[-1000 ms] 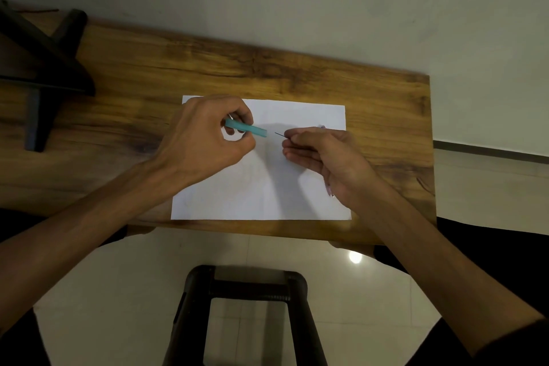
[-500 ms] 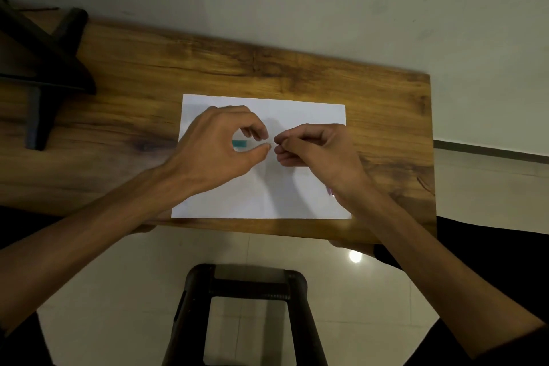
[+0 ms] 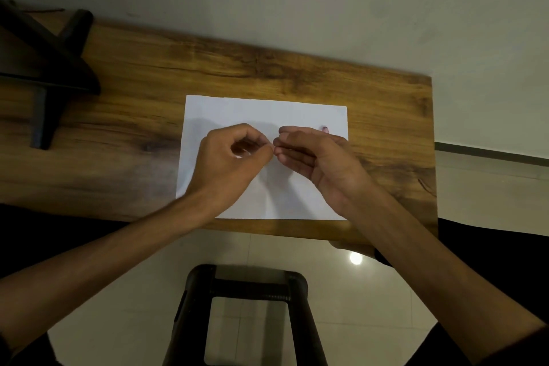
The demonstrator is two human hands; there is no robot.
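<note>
The person's left hand (image 3: pixel 228 160) and right hand (image 3: pixel 323 157) are bare, and so are both forearms, almost to the elbows. A dark sleeve (image 3: pixel 531 345) begins at the right arm's lower end. Black clothing (image 3: pixel 490 246) shows beneath the arms on both sides

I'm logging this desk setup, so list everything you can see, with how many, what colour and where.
table: one, brown wood, against the wall
sheet of paper: one, white, flat on the table near its front edge
stand: one, black, table's left end
stool: one, black, on the floor before the table
floor: pale tiles
wall: pale, behind
left hand: over the paper, fingertips pinched
right hand: over the paper, fingers curled; what they pinch is too small to tell
</note>
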